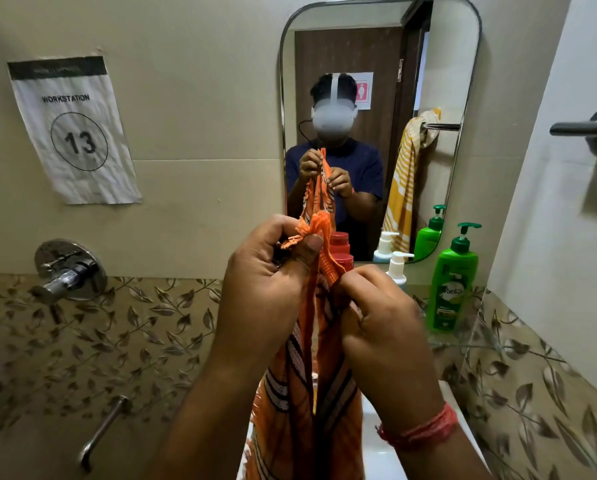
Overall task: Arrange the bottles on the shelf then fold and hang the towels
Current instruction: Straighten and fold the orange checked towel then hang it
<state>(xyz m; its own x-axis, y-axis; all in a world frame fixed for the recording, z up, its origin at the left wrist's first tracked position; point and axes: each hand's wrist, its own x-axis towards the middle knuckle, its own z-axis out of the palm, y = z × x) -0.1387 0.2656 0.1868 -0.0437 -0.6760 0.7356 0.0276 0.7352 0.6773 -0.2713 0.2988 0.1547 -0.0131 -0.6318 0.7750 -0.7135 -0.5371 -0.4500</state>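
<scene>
An orange striped towel (290, 403) hangs down in front of me, held up at its fringed top edge. My left hand (266, 282) pinches the fringe between thumb and fingers. My right hand (376, 323), slightly lower, grips the adjoining edge. Behind them on the glass shelf (463, 339) stand a green pump bottle (454, 282), a white pump bottle (397, 266) and a red bottle (342, 259), which the towel partly hides.
A mirror (380, 81) on the wall reflects me and a yellow striped towel on a rail. A dark towel bar (581, 128) juts from the right wall. A tap valve (66, 271) and spout (101, 431) sit at left, beside a paper sign (72, 129).
</scene>
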